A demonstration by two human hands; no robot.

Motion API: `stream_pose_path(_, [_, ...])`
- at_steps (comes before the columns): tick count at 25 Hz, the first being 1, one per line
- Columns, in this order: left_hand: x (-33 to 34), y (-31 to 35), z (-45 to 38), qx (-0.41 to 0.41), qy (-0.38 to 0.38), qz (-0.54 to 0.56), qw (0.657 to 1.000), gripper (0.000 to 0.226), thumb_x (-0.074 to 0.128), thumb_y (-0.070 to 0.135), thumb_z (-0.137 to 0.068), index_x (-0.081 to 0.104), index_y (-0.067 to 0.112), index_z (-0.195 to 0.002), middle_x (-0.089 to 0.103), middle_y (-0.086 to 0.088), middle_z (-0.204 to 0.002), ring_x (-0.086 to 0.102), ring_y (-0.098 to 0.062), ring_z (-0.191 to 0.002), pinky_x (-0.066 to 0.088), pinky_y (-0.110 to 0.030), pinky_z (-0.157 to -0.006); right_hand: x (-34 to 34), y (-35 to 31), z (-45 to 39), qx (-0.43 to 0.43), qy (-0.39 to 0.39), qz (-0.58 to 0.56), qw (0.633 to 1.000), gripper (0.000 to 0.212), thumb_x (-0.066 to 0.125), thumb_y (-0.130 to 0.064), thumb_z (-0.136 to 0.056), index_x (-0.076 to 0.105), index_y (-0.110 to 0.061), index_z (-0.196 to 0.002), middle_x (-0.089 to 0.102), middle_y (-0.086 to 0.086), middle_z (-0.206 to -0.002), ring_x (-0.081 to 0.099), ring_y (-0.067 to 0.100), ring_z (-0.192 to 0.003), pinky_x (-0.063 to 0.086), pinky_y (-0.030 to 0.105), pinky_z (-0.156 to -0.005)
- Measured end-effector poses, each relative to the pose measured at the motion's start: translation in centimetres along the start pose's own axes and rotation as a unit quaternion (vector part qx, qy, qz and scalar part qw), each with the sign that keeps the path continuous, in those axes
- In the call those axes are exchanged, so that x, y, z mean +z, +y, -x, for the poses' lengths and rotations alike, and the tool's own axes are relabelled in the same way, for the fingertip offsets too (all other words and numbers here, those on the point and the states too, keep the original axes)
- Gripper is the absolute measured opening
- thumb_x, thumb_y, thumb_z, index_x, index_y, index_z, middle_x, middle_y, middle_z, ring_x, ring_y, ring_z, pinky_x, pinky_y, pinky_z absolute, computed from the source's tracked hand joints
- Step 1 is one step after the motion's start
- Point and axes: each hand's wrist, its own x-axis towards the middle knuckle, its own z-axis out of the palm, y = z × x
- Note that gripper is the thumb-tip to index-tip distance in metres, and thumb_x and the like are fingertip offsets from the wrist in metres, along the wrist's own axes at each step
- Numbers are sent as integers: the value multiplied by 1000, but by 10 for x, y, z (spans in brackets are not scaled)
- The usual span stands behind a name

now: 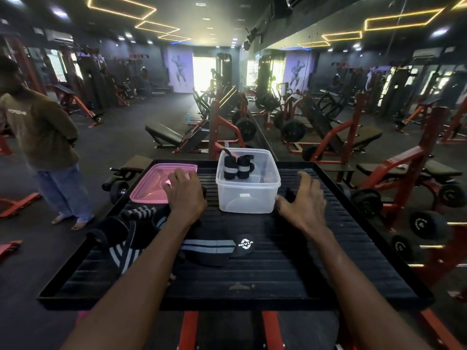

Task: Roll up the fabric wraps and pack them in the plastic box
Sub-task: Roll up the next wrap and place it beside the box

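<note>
Fabric wraps lie in two places in the head view: two rolled ones (pixel 238 166) stand upright side by side in the far left corner of the clear plastic box (pixel 249 198), while the rest sprawl unrolled on the black ribbed tray (pixel 316 261). A long grey-striped wrap (pixel 209 247) stretches flat across the tray's middle, ending in a dark tab with a white logo, and a tangled heap of striped wraps (pixel 126 233) sits toward the near left. The left hand (pixel 185 195) rests palm down at the far edge of that heap, just beside the box, fingers loosely spread; whether it holds any cloth beneath it cannot be told. The right hand (pixel 303 200) hovers at the box's right side with fingers splayed, and a dark scrap of something shows under its thumb, though no real grip is visible. A pink lid (pixel 151 188) lies on the tray's far left corner, partly under the left fingertips. These wraps look light, soft and limp, probably a little stretchy, so they should roll tightest when started from one flat end and kept under tension; the logo tab is likely the fastening end and best left outermost. A person in a brown top (pixel 40 127) stands at the left among gym machines.
</note>
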Motion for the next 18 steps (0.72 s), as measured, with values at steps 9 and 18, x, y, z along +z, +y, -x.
stream_pose_path(9, [-16, 12, 1, 61, -75, 95, 991, 24, 66, 25, -85, 66, 5, -99, 67, -17, -105, 64, -38, -99, 50, -40, -78, 48, -69, 8, -119, -218, -139, 959, 23, 69, -25, -87, 67, -19, -109, 70, -3, -97, 68, 18, -90, 56, 34, -83])
stream_pose_path(18, [-32, 38, -14, 53, -203, 338, 917, 15, 69, 30, -89, 71, 18, -96, 71, -3, -97, 61, -15, -83, 43, -26, -66, 44, -65, -7, 3, -163, -360, 919, 7, 74, -8, -85, 69, -11, -87, 71, 13, -84, 70, 28, -77, 60, 39, -63])
